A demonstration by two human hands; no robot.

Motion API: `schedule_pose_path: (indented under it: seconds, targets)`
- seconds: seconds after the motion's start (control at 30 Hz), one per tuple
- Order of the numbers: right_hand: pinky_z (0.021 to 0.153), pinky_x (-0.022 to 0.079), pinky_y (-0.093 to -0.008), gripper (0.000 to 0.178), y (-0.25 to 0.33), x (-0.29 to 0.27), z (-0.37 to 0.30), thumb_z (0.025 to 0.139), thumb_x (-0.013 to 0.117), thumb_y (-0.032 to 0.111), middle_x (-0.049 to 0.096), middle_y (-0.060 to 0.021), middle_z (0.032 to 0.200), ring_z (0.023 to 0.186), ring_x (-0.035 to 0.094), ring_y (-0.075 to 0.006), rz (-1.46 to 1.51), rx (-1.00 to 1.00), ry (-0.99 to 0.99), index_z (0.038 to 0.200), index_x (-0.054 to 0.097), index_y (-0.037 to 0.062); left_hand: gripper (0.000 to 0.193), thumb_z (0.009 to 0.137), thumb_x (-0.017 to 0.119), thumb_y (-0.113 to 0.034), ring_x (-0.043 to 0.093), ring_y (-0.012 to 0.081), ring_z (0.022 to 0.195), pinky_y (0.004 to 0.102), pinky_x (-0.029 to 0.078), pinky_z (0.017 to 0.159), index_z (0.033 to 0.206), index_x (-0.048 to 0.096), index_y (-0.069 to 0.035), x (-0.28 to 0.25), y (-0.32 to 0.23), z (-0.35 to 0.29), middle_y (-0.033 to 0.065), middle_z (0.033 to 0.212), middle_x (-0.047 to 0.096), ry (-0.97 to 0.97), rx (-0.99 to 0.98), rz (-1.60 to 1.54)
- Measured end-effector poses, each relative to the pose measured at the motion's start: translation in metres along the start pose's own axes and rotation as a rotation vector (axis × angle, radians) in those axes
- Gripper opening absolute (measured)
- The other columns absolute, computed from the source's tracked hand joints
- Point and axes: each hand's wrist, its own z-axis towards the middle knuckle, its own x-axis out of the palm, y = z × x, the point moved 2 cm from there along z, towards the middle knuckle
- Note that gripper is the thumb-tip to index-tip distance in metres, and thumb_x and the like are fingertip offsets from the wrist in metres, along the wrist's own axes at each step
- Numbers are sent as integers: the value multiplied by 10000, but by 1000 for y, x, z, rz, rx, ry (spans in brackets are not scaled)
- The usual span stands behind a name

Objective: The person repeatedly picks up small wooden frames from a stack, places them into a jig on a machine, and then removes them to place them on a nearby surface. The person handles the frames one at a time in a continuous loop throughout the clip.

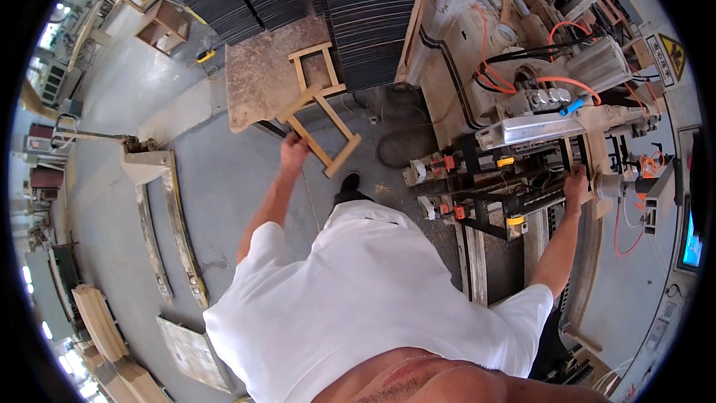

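Note:
My left hand (pixel 293 152) is closed on one long rail of a small rectangular wooden frame (pixel 342 153), which is tilted in the air past the edge of a worn board-topped table (pixel 257 78). On that table lies a similar wooden frame (pixel 338 89), partly overlapped by the held one. My right arm reaches out to a clamping machine (pixel 533 130) on the right. There my right hand (pixel 575 188) is closed beside a dark bar and an upright light wooden piece (pixel 597 153); what its fingers hold is too small to make out.
Dark stacked sheets (pixel 373 19) rise behind the table. A pallet jack (pixel 175 216) stands on the floor to the left. Orange hoses (pixel 570 82) and cables run over the machine, and a lit screen (pixel 692 242) sits at the far right. Wooden boards (pixel 101 321) are stacked at lower left.

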Motion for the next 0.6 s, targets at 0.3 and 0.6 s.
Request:
schedule_pose_path:
  seconds: [0.3, 0.6]
  targets:
    - [797, 497, -423, 349, 41, -13, -46, 827, 680, 316, 683, -154, 1038, 929, 649, -317, 81, 126, -359, 1077, 662, 73, 224, 907, 550, -86, 612, 144, 692, 286, 516, 600, 1112, 591, -5, -52, -49, 190, 48, 873, 644, 12, -63, -110]
    - [803, 492, -303, 215, 203, -10, -212, 870, 623, 45, 678, -128, 980, 907, 627, -178, 694, 181, -337, 1054, 605, -65, 263, 878, 570, -127, 671, 256, 832, 355, 548, 696, 1109, 637, -21, -21, 12, 351, 130, 948, 686, 74, -167, 44]
